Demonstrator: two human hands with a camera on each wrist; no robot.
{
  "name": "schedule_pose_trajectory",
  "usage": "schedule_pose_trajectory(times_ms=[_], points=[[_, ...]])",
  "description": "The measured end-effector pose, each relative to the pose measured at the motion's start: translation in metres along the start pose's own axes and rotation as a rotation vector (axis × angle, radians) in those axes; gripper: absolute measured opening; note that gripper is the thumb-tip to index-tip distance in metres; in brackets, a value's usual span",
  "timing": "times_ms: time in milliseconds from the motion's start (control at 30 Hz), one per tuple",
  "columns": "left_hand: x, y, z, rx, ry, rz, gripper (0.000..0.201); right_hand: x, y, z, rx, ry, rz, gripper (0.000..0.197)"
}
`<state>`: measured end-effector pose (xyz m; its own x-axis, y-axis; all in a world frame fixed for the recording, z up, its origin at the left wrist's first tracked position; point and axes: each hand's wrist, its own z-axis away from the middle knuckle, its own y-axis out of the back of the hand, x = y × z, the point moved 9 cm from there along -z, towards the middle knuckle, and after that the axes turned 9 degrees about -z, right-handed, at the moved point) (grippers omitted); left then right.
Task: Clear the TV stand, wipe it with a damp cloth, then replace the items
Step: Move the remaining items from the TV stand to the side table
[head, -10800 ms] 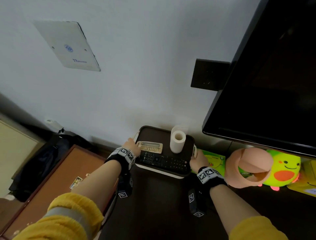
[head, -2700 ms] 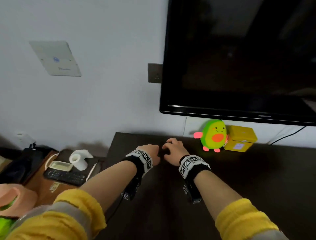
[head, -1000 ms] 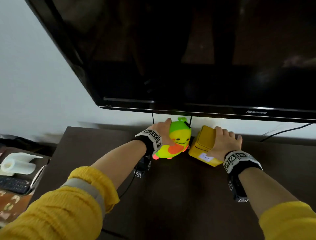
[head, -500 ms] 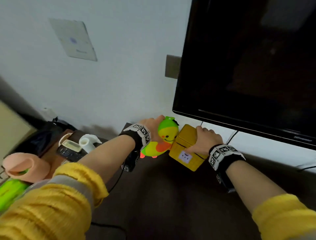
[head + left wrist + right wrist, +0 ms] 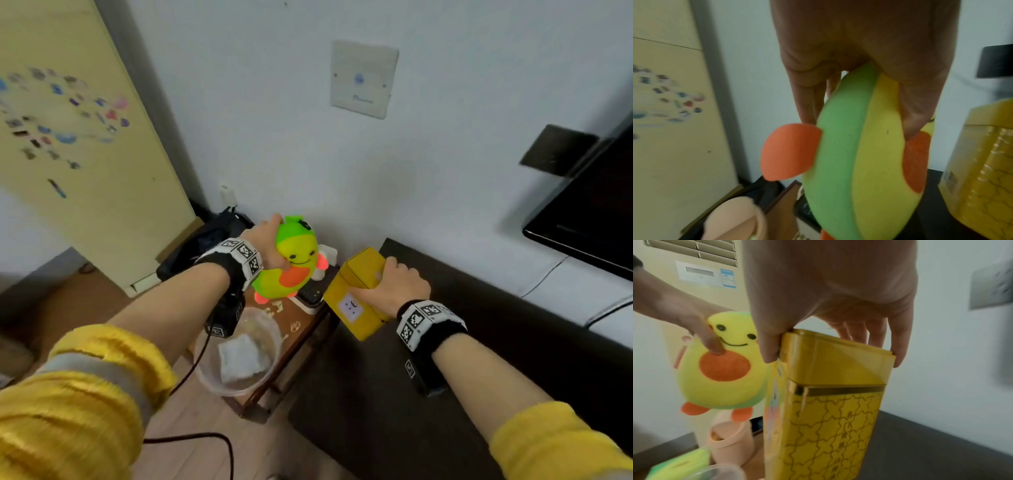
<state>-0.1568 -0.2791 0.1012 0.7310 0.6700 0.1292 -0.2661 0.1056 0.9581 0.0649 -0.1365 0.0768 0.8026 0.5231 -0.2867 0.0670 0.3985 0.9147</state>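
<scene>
My left hand (image 5: pixel 265 245) grips a green and yellow plush toy (image 5: pixel 294 262) with an orange belly, held in the air above the low wooden side table (image 5: pixel 291 329). In the left wrist view the plush toy (image 5: pixel 857 146) sits between my thumb and fingers. My right hand (image 5: pixel 394 287) grips the lid end of a yellow tin box (image 5: pixel 356 301), lifted over the left end of the dark TV stand (image 5: pixel 445 377). The right wrist view shows the tin box (image 5: pixel 828 402) pinched from above, the plush toy (image 5: pixel 723 366) beside it.
On the side table stand a clear plastic bowl (image 5: pixel 239 353) with a white cloth (image 5: pixel 241 358) in it, a black remote (image 5: pixel 310 291) and a peach cup (image 5: pixel 729 441). The TV (image 5: pixel 589 226) hangs at right. A cream air conditioner (image 5: pixel 85 137) stands at left.
Both hands took hold of the plush toy and the yellow tin under the TV, lifted them, and carried them left toward the side table. My view swung left with them.
</scene>
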Motion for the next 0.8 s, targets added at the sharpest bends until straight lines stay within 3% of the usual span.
schedule_pose_trajectory(times_ms=[133,300,433,600,800], points=[[-0.066,-0.003,0.010,0.016,0.119,0.068,0.099,-0.049,-0.042,-0.002,-0.041,0.034,-0.010,0.093],[-0.100,-0.027,0.000,-0.041,0.152,0.054,0.097,-0.086,-0.072,-0.023,-0.052,0.086,-0.033,0.092],[-0.114,-0.040,-0.015,-0.094,0.154,0.017,0.107,-0.101,-0.096,-0.040,-0.075,0.088,-0.069,0.094],[-0.121,-0.054,-0.037,-0.114,0.147,-0.018,0.105,-0.114,-0.129,-0.067,-0.107,0.053,-0.042,0.101],[-0.129,-0.077,-0.069,-0.165,0.088,-0.073,0.106,-0.124,-0.164,-0.088,-0.145,0.016,-0.030,0.095]])
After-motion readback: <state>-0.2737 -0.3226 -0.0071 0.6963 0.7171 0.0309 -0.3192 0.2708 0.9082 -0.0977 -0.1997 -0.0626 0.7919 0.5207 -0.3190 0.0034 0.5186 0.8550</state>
